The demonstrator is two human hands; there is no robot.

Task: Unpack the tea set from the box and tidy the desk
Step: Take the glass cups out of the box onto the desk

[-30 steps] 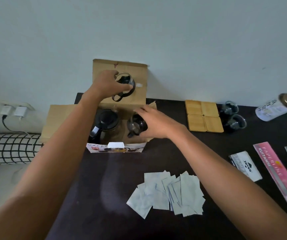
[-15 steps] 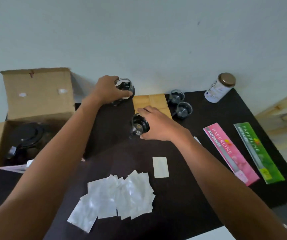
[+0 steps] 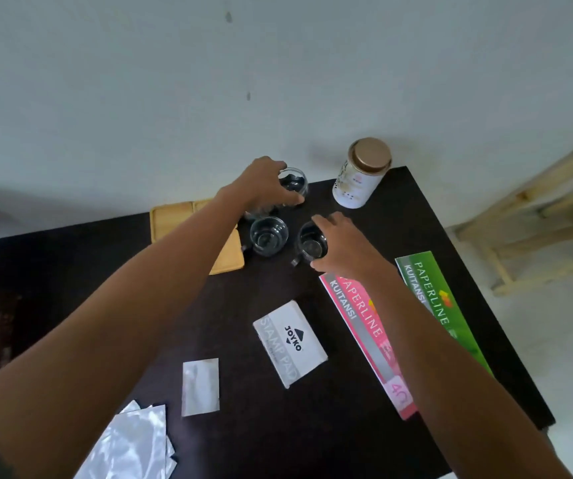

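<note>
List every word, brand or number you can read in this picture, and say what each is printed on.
"JOYKO" and "STAMP PAD": white box.
"PAPERLINE", "KUITANSI", "40": pink booklet.
"PAPERLINE", "KUITANSI": green booklet.
White canister with gold lid: print too small to read.
Silver sachets: no text visible.

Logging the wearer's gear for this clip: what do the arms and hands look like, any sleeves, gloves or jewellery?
Both forearms are bare right up to the frame's bottom edge, with no sleeve in view. The left hand and right hand have no gloves, and no watch, bracelet or ring is visible. No markings can be seen.
</note>
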